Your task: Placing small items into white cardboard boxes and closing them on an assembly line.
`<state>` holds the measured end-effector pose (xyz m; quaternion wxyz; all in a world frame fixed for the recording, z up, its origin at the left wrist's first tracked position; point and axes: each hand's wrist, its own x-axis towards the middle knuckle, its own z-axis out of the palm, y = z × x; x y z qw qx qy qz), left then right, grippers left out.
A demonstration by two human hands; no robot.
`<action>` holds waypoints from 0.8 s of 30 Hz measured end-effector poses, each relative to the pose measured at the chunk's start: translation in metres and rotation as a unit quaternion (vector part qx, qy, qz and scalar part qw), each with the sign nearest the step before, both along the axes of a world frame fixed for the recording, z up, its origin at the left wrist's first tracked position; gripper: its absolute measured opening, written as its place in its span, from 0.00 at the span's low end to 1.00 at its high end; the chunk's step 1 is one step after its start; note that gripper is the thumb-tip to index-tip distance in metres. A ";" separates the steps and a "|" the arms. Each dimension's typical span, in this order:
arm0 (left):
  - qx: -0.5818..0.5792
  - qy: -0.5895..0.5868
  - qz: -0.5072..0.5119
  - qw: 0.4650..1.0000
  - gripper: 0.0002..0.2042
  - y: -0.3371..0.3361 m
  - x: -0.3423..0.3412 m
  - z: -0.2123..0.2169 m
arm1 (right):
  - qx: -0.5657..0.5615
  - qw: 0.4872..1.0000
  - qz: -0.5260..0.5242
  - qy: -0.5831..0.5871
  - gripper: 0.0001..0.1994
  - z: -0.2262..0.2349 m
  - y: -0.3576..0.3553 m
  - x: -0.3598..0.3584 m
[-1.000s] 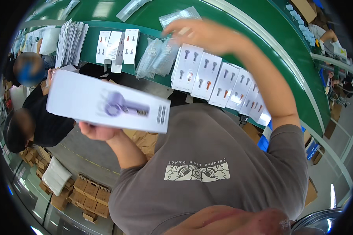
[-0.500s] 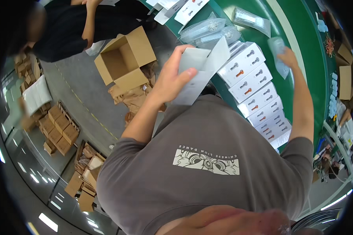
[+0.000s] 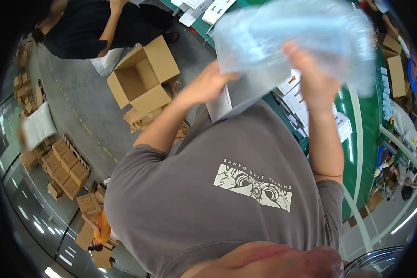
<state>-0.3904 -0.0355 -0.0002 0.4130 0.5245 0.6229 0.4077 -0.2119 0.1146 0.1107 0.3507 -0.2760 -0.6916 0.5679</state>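
The left hand, closed, grips the opened white carton at one o'clock; the right hand clasps a bubble-wrap pouch beyond it: opening looks done, insertion apparently not yet complete

A grey floor is seen across the left part of the frame, and it is crossed by a thin yellow line. Brown cartons are stacked at the left. The right part is occupied by a green counter. White streaks of light are seen at the lower left.
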 end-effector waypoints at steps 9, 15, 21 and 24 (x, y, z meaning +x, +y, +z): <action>-0.047 -0.140 0.084 0.985 0.16 0.021 0.022 0.030 | -0.133 0.988 -0.060 0.046 0.27 -0.025 -0.034 0.065; -0.029 -0.145 0.029 0.989 0.15 0.032 0.036 0.025 | -0.105 0.972 -0.029 -0.207 0.26 0.000 -0.023 0.088; -0.039 -0.115 -0.032 0.992 0.14 0.026 0.083 0.028 | -0.105 0.979 -0.014 -0.175 0.23 -0.001 -0.030 0.116; -0.020 -0.128 -0.055 0.990 0.15 0.026 0.104 0.033 | -0.070 0.975 -0.005 -0.213 0.29 -0.014 -0.052 0.125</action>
